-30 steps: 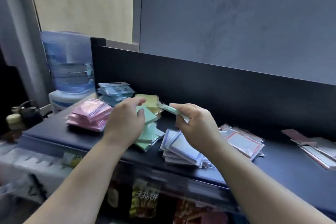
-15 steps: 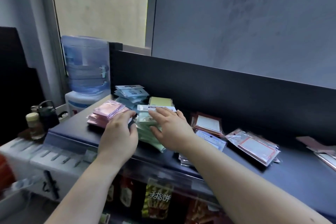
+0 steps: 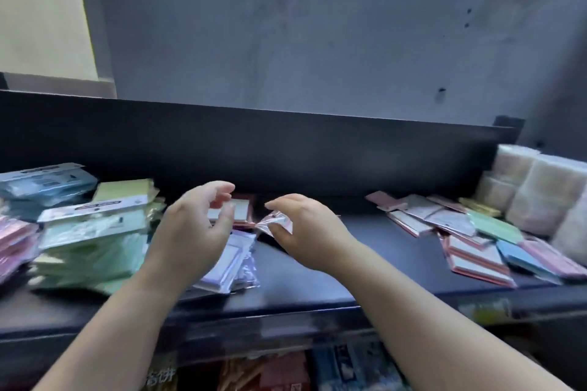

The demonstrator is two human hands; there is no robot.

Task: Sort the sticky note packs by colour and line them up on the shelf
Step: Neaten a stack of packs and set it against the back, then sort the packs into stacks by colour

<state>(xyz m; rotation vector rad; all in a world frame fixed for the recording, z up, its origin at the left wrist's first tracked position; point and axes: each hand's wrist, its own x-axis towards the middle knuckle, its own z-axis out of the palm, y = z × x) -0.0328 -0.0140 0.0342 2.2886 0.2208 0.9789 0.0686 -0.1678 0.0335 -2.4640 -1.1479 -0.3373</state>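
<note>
On the black shelf [image 3: 317, 282] the packs lie in colour piles: pink [image 3: 12, 241] at the far left, blue [image 3: 41, 181], yellow [image 3: 124, 190], a tall green pile [image 3: 92, 247], and purple-framed packs [image 3: 228, 260] in the middle. My left hand [image 3: 190, 232] hovers over the purple pile, fingers loosely curled, holding nothing. My right hand [image 3: 308, 232] pinches the clear wrapper of a red-edged pack [image 3: 274, 222] just above the shelf. Another red-framed pack [image 3: 239, 209] lies behind my hands. A mixed heap of unsorted packs [image 3: 476, 238] lies to the right.
A black back panel [image 3: 286, 152] closes the shelf at the rear, with a grey wall above. White wrapped bundles [image 3: 540, 190] stand at the far right end. Snack packets [image 3: 286, 371] show on the level below the shelf's front edge.
The view has swung right. The green pack my right hand held now lies on the green pile. Both hands moved to the shelf's middle, and my right hand has taken a red-edged pack.
</note>
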